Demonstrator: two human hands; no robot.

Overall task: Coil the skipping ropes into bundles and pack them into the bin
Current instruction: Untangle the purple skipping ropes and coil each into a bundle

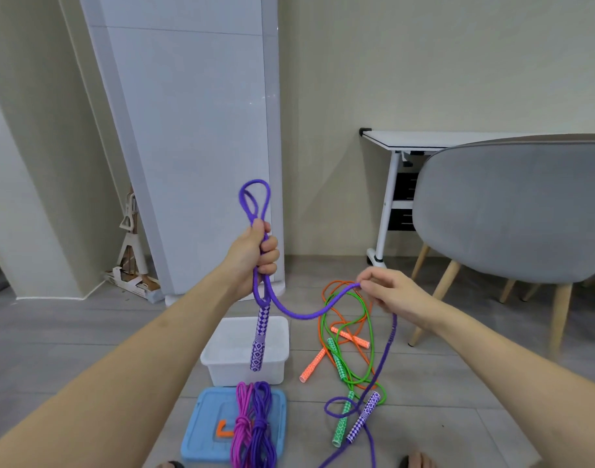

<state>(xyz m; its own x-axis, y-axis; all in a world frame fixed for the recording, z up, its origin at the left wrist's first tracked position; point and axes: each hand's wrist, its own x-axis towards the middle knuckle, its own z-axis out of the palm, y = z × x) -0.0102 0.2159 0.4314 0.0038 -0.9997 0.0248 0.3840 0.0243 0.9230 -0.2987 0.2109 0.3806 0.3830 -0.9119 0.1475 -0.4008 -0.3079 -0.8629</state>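
My left hand is raised and shut on a purple skipping rope, with folded loops sticking up above the fist and one patterned purple handle dangling over the white bin. My right hand pinches the same rope further along; the rope runs down to its other handle on the floor. A green rope and an orange rope lie loose and tangled right of the bin. Pink and purple coiled bundles rest on the blue lid.
A grey chair with wooden legs stands at the right, a white desk behind it. A tall white cabinet rises behind the bin. A mop leans in the left corner. My feet show at the bottom edge.
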